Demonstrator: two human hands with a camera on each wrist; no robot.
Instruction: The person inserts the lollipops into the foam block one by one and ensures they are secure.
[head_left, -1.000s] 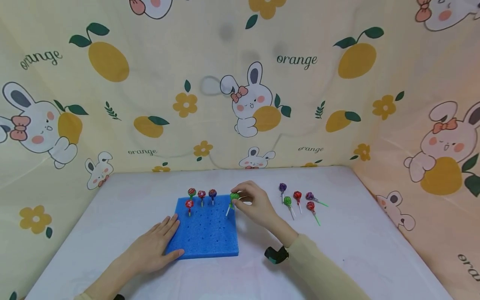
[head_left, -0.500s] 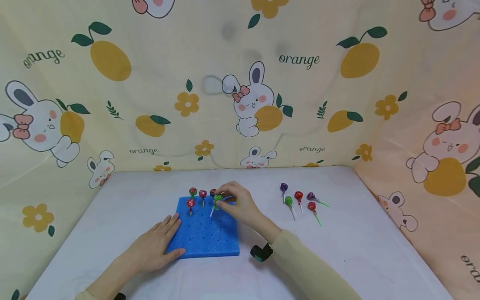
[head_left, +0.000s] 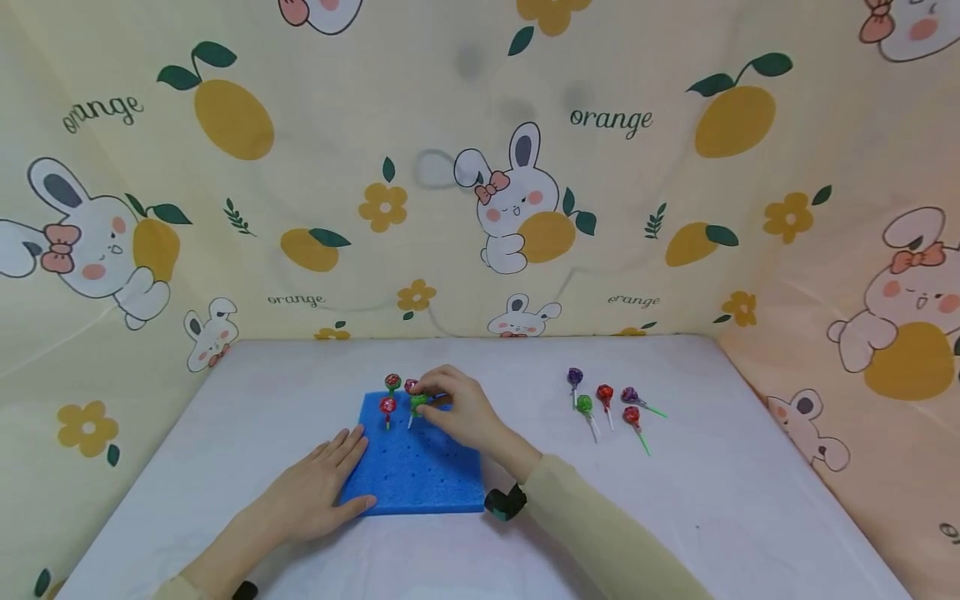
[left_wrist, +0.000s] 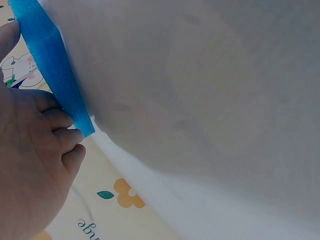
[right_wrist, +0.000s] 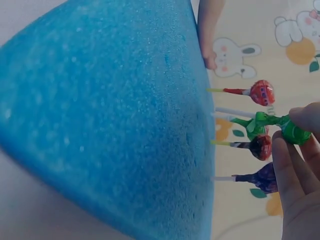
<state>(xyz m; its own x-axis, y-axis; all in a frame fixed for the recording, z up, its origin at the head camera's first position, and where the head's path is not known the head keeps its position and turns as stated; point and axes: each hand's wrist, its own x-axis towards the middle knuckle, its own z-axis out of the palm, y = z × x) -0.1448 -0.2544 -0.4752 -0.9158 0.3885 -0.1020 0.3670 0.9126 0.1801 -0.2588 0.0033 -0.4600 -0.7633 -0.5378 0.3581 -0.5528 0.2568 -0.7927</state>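
Note:
Between thumb and fingers, my right hand (head_left: 467,414) pinches a green-wrapped lollipop (head_left: 417,405) by its head. Its white stick points down at the blue foam block (head_left: 420,483); I cannot tell whether the tip is in a hole. A red lollipop (head_left: 387,405) stands in the foam just left of it. Behind are a red-and-green lollipop (head_left: 393,381) and another red one (head_left: 410,386), partly covered by my fingers. A purple lollipop (right_wrist: 264,178) also stands there, hidden in the head view. My left hand (head_left: 315,489) rests against the block's left edge, fingers extended.
On the white table (head_left: 570,533), loose lollipops lie to the right: two purple (head_left: 574,377), two red (head_left: 604,392) and one green (head_left: 584,404). Small holes dot the foam. A cloth backdrop (head_left: 420,192) with rabbits and oranges surrounds the table's back and sides.
My right hand has carried the green lollipop leftward over the foam, from its right edge to beside the front red lollipop. My left hand has stayed on the block.

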